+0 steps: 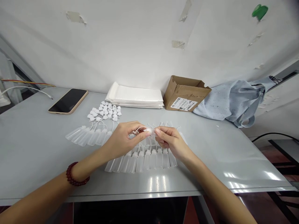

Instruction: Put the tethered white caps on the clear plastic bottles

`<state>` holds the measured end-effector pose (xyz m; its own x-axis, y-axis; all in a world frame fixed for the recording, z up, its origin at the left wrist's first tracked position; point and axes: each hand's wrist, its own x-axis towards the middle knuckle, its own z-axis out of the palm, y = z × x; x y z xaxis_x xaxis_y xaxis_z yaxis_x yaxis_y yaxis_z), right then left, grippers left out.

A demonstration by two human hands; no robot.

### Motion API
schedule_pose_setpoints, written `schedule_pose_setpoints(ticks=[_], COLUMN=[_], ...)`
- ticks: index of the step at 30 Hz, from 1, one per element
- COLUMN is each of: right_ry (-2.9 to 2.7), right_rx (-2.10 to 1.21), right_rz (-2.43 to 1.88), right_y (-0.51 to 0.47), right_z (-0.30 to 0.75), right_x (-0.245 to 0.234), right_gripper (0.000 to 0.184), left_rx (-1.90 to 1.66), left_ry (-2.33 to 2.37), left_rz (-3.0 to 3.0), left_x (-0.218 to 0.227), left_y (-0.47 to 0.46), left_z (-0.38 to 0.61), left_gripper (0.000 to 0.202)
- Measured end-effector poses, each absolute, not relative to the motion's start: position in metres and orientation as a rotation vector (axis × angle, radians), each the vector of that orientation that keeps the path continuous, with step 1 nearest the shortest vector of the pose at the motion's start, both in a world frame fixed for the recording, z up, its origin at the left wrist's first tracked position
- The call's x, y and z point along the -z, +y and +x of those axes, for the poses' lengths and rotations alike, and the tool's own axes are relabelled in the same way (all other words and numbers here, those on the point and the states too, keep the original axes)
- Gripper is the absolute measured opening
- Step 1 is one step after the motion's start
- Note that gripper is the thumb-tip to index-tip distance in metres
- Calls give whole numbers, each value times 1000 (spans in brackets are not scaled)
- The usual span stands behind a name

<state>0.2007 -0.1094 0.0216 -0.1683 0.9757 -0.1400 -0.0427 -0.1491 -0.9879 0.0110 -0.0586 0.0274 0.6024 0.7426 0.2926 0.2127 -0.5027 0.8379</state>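
Observation:
Over the middle of the table, my left hand (128, 137) pinches a small white cap (149, 130) between thumb and fingers, with a thin white tube by its fingers. My right hand (169, 138) is closed in a pinch against the cap's right side; what sits in its fingertips is small, clear and mostly hidden. Below my hands lies a row of translucent plastic bottles (140, 162) with thin tubes at their necks. More bottles are partly hidden behind my hands. Left of my left hand lies another group of bottles (91, 137).
Loose white caps (109, 109) lie in a cluster behind the bottles. Farther back are a stack of white padded envelopes (137, 95), an open cardboard box (187, 95) and a light blue cloth bag (224, 99). A phone (68, 101) lies at the left.

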Motion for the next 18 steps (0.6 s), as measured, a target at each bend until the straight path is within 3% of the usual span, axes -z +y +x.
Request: schedule_pose_setpoints(ticks=[4, 11, 18], right_ry=[-1310, -1201, -1178], right_rx=[-1344, -1441, -1530], right_rz=[-1229, -1197, -1179], right_y=[-111, -107, -105], right_z=[199, 197, 200], right_x=[-22, -23, -22], right_gripper=[30, 46, 45], left_rx=[-766, -776, -886], left_ry=[799, 732, 643], left_rz=[1936, 1978, 2142], left_x=[-31, -26, -24], left_y=[-59, -59, -59], left_z=[10, 9, 11], left_gripper=[20, 20, 18])
